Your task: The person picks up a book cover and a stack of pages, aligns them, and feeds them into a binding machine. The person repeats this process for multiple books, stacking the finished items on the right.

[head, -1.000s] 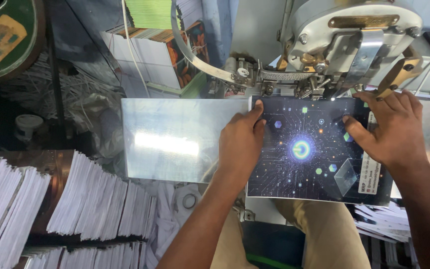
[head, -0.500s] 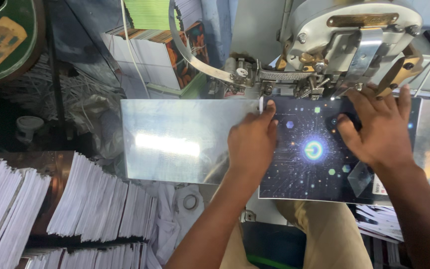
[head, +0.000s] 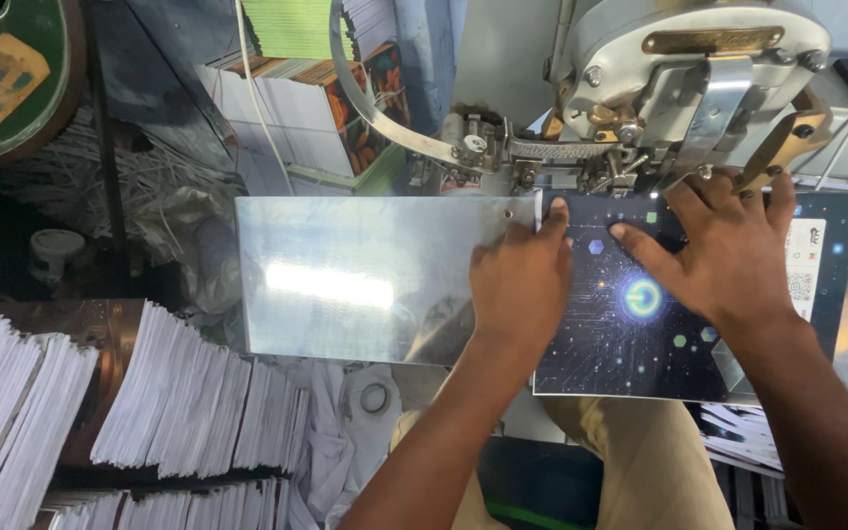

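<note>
Head view: a dark booklet [head: 630, 334] with a glowing star pattern lies flat at centre right of the frame, its top edge under the grey machine head [head: 679, 69]. The left hand [head: 520, 285] presses palm-down on the booklet's left edge, fingers together, gripping nothing. The right hand [head: 728, 255] lies flat on the cover, fingers spread toward the machine. A shiny metal plate [head: 345, 285] extends left of the booklet. Stacks of white paper [head: 169, 393] fill the lower left.
</note>
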